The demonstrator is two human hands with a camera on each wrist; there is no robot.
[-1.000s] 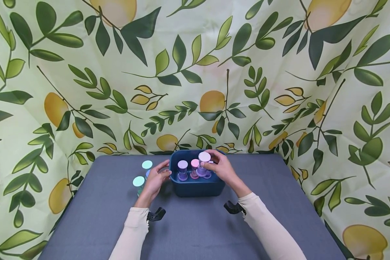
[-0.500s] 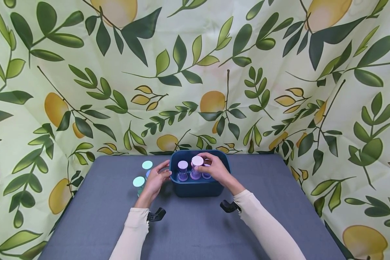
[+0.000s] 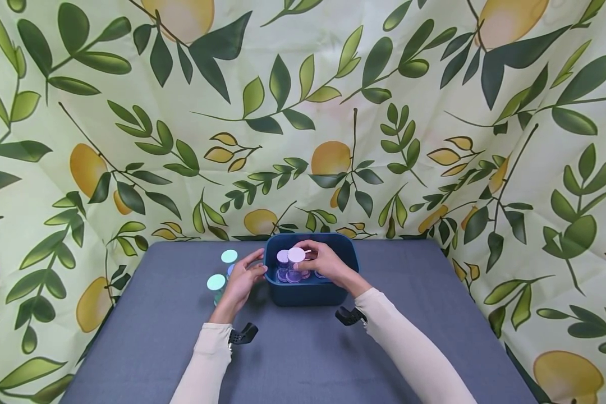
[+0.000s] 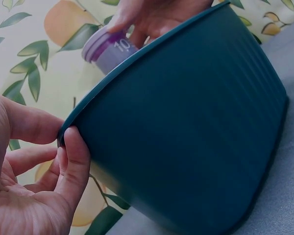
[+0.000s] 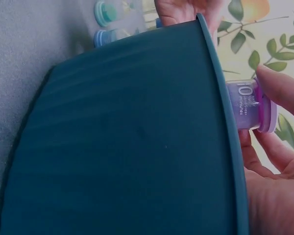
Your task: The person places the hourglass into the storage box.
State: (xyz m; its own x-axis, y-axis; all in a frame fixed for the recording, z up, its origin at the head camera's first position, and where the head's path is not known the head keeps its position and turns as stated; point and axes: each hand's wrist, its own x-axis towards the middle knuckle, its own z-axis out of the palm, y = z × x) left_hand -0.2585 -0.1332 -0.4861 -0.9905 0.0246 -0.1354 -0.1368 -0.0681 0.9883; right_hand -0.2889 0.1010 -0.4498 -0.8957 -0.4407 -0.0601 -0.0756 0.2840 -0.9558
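A dark teal plastic bin (image 3: 308,295) stands on the table. My left hand (image 3: 241,283) pinches its left rim between thumb and fingers, as the left wrist view shows. My right hand (image 3: 328,262) reaches over the bin, holding a purple sand timer (image 5: 247,105) marked "10 minutes" by its upper end. That timer is upright, its lower part inside the bin. Close to its left, another purple-topped sand timer (image 3: 283,256) stands in the bin. A pink sand timer (image 3: 306,274) and one more timer base (image 3: 320,275) are mostly hidden by my right hand.
Left of the bin, two green-topped sand timers (image 3: 216,283) and a blue one (image 5: 105,38) stand on the grey cloth-covered table (image 3: 303,359), partly behind my left hand. A leaf-and-lemon patterned curtain (image 3: 303,168) surrounds the table's back and sides.
My right hand has moved left and lower over the bin with the purple sand timer, bringing it beside the other purple one. My left hand has stayed on the rim.
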